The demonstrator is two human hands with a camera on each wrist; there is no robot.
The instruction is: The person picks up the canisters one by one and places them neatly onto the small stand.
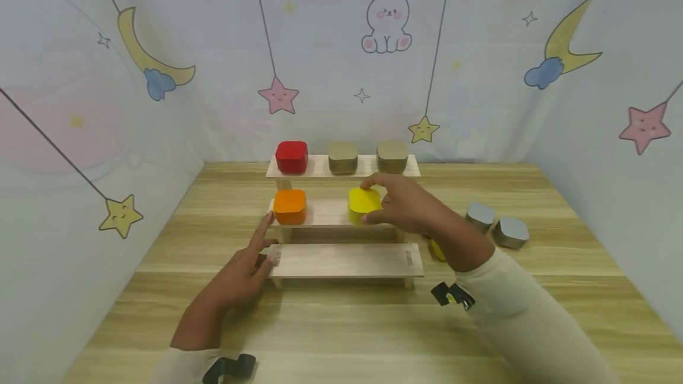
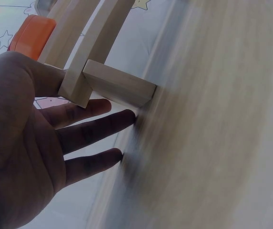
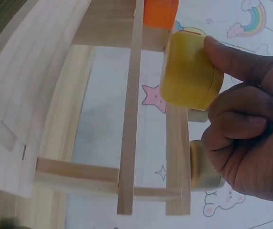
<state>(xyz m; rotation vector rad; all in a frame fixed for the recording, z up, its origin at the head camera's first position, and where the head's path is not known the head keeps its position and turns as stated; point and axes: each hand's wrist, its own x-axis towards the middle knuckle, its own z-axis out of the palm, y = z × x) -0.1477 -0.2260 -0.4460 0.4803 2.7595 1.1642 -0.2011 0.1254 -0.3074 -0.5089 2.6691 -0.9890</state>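
Observation:
My right hand (image 1: 408,203) pinches a yellow box (image 1: 364,205) between thumb and index finger at the middle tier of a wooden stepped rack (image 1: 344,259). In the right wrist view the yellow box (image 3: 188,69) is between those fingers, while the other fingers curl into the palm. An orange box (image 1: 290,206) sits on the left end of the middle tier. Beside the rack's left end, my left hand (image 1: 248,271) touches the shelf edges with its fingers extended. The left wrist view shows the left hand (image 2: 41,129) with straight fingers spread at a rack leg (image 2: 119,83).
On the top tier stand a red box (image 1: 291,157) and two tan boxes (image 1: 343,157). Two grey boxes (image 1: 512,232) lie on the wooden table (image 1: 341,336) at the right. Another yellow thing (image 1: 438,250) is partly hidden under the right forearm. A printed cloth (image 1: 341,64) hangs behind.

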